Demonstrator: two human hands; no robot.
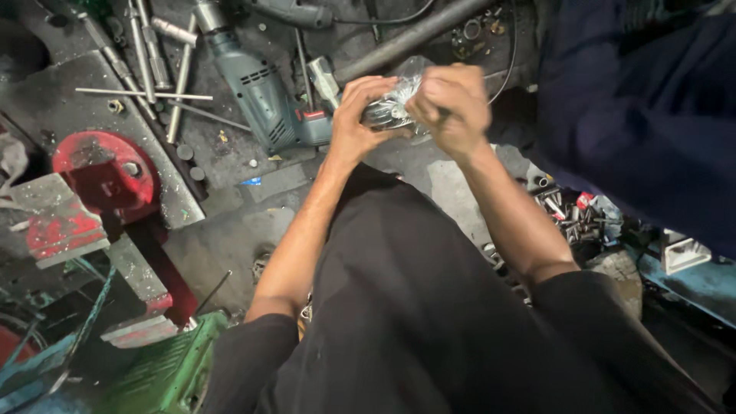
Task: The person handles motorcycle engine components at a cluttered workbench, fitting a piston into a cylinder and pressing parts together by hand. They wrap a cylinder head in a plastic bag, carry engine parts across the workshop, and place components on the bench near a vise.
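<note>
Left hand and right hand both clenched on small crinkled clear plastic bag, held between them above grimy grey table. Grey-green electric drill lying just left of hands.

**Clutter hems in the bench**

Your way to the upper left of the frame is blocked by an electric drill and loose metal rods; bare grey floor at centre left gives you room.
</note>
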